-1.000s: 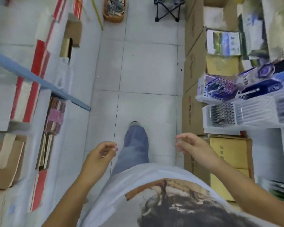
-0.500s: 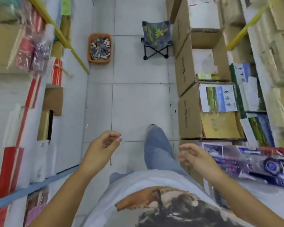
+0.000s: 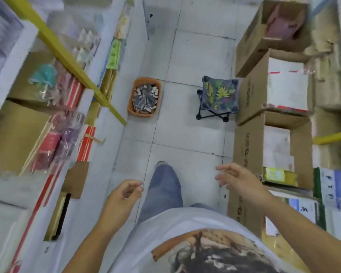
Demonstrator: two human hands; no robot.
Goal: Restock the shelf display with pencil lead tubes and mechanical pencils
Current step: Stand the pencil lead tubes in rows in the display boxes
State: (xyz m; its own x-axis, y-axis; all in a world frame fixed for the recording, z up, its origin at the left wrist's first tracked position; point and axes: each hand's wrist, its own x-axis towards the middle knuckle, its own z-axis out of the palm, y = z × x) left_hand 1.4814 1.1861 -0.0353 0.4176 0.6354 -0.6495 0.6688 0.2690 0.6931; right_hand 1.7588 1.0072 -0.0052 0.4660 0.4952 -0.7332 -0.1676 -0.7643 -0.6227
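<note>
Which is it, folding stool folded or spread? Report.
Spread: the folding stool stands on crossed black legs, leaf-print seat stretched flat.

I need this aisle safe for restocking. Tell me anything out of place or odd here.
Two things sit on the walkway floor: an orange basket full of small packs, near the left shelving, and a leaf-print folding stool beside the cardboard boxes on the right. Both narrow the path. Nothing looks spilled.

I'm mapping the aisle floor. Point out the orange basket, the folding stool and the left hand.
orange basket (image 3: 143, 114): head view, near rim.
folding stool (image 3: 220, 94): head view, fabric seat.
left hand (image 3: 119, 198): head view, back of hand.
</note>
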